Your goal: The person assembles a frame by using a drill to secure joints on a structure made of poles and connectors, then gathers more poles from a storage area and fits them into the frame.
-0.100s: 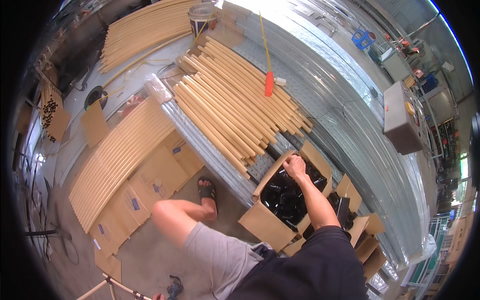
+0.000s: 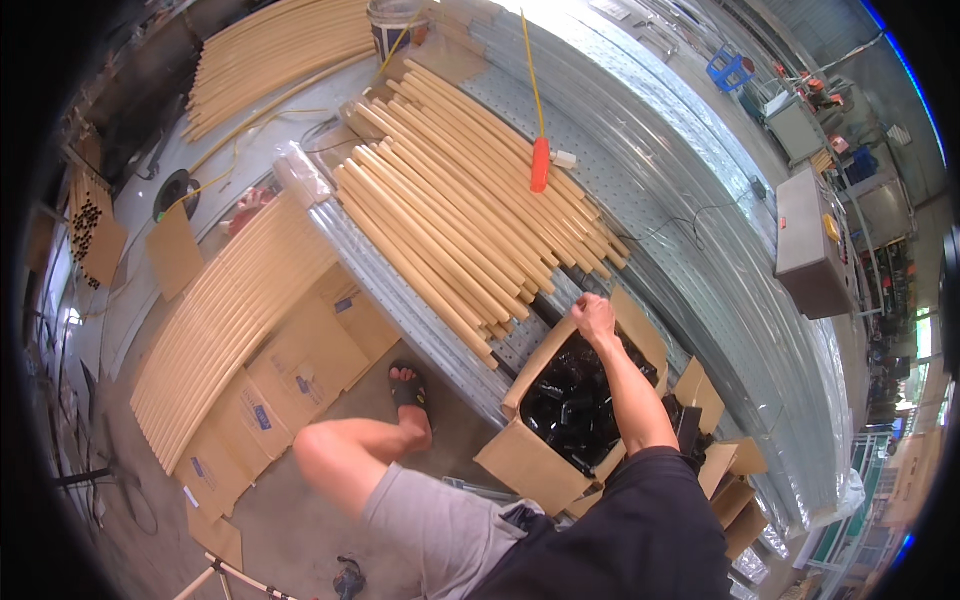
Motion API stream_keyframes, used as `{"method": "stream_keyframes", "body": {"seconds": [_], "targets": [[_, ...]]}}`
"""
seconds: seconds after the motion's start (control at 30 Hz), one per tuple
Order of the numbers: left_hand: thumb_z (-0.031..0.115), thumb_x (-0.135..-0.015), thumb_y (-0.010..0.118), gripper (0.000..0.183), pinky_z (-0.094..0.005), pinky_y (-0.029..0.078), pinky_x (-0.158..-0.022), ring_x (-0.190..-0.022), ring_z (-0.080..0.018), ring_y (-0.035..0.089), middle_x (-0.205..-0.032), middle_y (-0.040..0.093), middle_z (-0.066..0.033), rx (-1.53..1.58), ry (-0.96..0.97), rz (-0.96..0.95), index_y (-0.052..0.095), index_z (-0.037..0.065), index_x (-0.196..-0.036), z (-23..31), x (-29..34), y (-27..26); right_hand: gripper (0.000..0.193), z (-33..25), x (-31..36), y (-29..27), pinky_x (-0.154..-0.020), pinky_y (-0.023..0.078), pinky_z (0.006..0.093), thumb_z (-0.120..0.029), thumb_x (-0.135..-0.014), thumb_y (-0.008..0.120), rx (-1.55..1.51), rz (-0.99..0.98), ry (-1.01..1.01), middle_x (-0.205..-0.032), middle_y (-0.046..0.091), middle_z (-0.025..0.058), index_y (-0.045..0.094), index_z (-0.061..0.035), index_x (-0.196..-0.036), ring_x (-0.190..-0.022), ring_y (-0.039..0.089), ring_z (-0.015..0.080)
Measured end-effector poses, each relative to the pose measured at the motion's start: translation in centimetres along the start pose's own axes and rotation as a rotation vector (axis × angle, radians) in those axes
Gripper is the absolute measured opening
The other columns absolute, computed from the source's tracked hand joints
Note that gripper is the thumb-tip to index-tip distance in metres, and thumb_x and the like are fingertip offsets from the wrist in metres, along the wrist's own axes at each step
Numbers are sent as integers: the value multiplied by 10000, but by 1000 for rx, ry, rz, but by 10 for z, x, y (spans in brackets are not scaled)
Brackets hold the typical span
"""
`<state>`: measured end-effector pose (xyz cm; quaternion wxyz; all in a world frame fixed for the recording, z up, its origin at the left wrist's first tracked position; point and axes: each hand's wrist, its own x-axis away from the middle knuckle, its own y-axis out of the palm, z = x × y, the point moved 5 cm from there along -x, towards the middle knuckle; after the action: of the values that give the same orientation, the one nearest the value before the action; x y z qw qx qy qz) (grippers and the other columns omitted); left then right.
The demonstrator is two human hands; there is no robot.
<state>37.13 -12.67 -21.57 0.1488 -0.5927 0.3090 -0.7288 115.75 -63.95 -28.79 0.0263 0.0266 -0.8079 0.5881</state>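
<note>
My right hand (image 2: 594, 316) is over the far corner of an open cardboard box (image 2: 532, 466), with its fingers curled together. Whether it grips the box's rim or a small piece from inside, I cannot tell. Shiny black plastic parts (image 2: 565, 405) fill the box, below and beside my forearm. Just beyond the hand lie many tan round tubes (image 2: 450, 210), side by side on the metal surface. My left hand is out of the picture.
An orange-red connector (image 2: 541, 165) on a yellow cord hangs above the tubes. More tan tubes (image 2: 240, 320) rest over flattened cardboard at left. Smaller open cartons (image 2: 735, 500) stand right of the box. A tube frame (image 2: 220, 568) shows at the lower left.
My right hand has risen slightly toward the box's far corner. The bit of my left hand at the lower edge has gone out of view. The view has shifted a little.
</note>
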Motion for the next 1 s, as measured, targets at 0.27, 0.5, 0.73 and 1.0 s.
{"method": "stream_keyframes", "body": {"seconds": [0.27,0.5,0.73,1.0], "targets": [[357,-944,573,475,-373,507,-825,-928,-254,662,-956,703,-157,10,-158,-135,597,-9,-1246,4,-39,-48,546,53,-122,59,-908,486,450,-228,-692,744,95,65,180,-1129,615,279,575,19,-1149,-1061,591,421],[297,-914,596,475,-348,535,-726,-804,-202,657,-922,677,-148,34,-195,-116,569,-51,-1235,-10,-37,-72,760,40,-174,95,-877,501,522,-274,-693,791,511,43,109,-1211,533,231,407,11,-1285,-1137,551,395],[110,-864,623,206,-331,522,-519,-562,-190,646,-703,642,-116,203,-271,114,662,-69,-958,-53,-3,-39,439,34,-174,121,-738,557,495,-297,-838,665,709,117,94,-1193,544,171,499,-28,-1142,-1165,538,311],[397,-955,507,410,-473,496,-855,-974,-380,628,-1050,664,-217,-244,-277,-53,660,52,-1115,116,-5,-79,457,131,-178,126,-822,528,558,-330,-967,469,1021,-9,-143,-1342,521,201,527,-37,-1312,-1213,522,366]]}}
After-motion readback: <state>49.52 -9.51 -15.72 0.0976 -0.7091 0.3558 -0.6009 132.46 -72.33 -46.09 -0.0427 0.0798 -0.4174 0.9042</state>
